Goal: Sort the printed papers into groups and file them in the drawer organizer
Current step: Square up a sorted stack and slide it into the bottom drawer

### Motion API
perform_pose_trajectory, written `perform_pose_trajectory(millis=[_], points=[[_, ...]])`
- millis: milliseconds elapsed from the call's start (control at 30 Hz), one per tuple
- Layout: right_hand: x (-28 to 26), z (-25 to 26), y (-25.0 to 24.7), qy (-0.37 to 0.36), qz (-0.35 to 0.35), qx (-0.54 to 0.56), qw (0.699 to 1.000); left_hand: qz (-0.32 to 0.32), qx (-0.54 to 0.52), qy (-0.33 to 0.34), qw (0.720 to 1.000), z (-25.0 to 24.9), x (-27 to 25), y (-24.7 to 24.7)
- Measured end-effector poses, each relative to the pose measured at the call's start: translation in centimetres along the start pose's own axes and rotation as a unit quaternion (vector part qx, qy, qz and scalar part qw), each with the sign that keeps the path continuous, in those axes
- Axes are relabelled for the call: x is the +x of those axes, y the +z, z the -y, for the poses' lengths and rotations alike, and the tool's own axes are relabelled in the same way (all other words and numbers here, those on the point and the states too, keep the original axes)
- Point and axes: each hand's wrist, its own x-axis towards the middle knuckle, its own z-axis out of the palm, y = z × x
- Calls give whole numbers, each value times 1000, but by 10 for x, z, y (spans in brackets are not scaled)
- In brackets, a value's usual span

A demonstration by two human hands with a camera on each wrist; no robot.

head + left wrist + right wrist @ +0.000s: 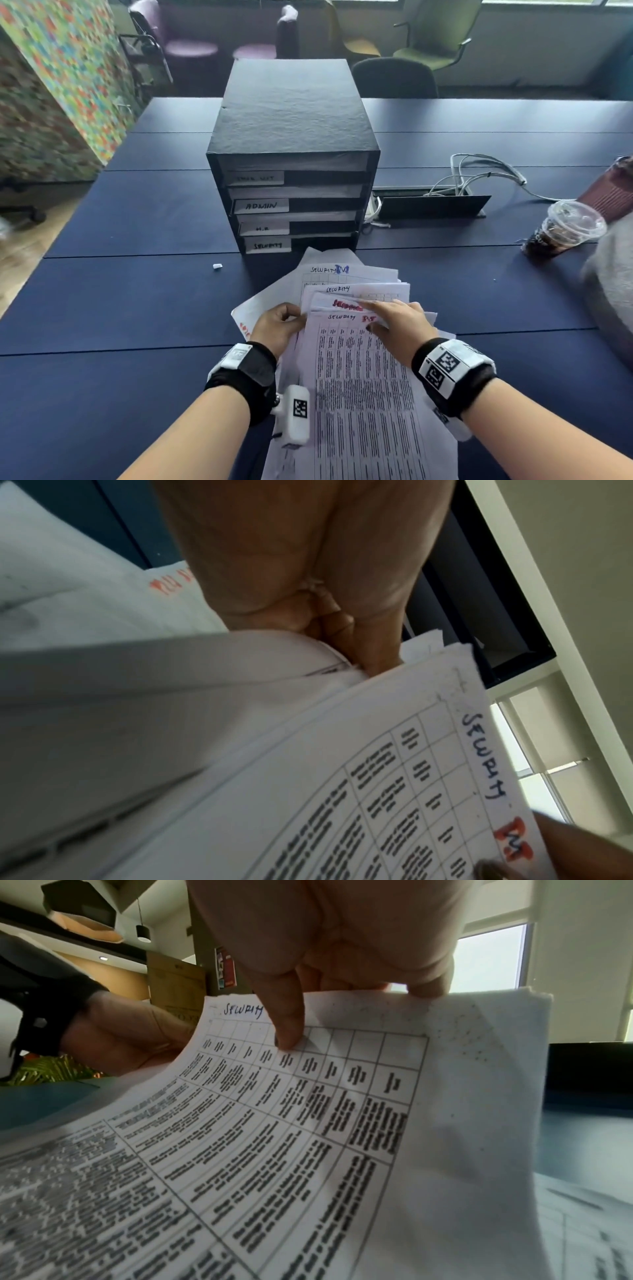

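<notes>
A fanned stack of printed papers (359, 377), headed "SECURITY" by hand, is lifted just above the dark blue table (137, 308). My left hand (287, 320) grips the stack's left edge with curled fingers. My right hand (375, 315) pinches the top sheets: its thumb presses the front sheet (274, 1123) and its fingers reach behind the top edge. More sheets (260, 301) lie under the stack. The black drawer organizer (294, 137) stands just beyond, its slots labelled ADMIN (262, 205), H.R (263, 228) and SECURITY (269, 245); I cannot read the top label.
An iced drink in a lidded plastic cup (565, 229) stands at the right. An open cable box with grey cables (445, 202) sits right of the organizer. A small white scrap (217, 266) lies left of the papers. Chairs stand beyond the table.
</notes>
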Motion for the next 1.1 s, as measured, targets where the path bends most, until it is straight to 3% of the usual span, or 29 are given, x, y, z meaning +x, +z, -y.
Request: perform_pose_trajectory(millis=[167, 433, 633, 900, 1100], points=[[1, -2, 6, 5, 6, -22, 1000, 7, -29, -5, 1000, 2, 1, 1], [10, -1, 12, 37, 3, -4, 999, 100, -77, 0, 992, -11, -1, -3], [10, 0, 9, 10, 34, -33, 999, 72, -106, -34, 991, -7, 3, -5], [5, 0, 9, 4, -2, 0, 1000, 65, -27, -20, 997, -4, 8, -6], [12, -2, 7, 48, -21, 36, 998, 133, 40, 14, 990, -9, 1, -1]])
